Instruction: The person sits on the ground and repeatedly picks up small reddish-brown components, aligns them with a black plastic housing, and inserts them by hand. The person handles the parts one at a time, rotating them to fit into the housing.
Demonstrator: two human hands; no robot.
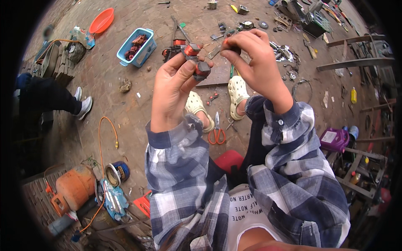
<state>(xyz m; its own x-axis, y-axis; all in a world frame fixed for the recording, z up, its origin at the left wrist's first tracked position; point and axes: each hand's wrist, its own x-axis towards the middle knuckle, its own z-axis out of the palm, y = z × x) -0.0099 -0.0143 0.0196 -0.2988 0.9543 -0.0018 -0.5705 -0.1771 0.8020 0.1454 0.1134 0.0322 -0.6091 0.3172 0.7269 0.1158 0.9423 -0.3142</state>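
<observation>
My left hand (169, 90) is raised in front of me, thumb and fingers closed around a copper-wound motor core (191, 50) with dark metal ends. To its right, my right hand (261, 65) is held up with its thumb and fingers pinched together. A small reddish bit shows at those fingertips, too little of it to name. On the ground beyond my left hand lie more dark parts with copper windings (179, 42). A flat metal plate (214, 79) lies between my shoes, partly hidden, with a green handle (231, 71) by it. Orange-handled scissors (217, 134) lie nearer me.
A light blue basket (147, 50) of reddish scrap and an orange basin (101, 21) stand at the left. Someone's legs (58, 98) show at the left edge. An orange gas cylinder (75, 187) is lower left. Loose metal parts (282, 52) and a purple jug (335, 140) are right.
</observation>
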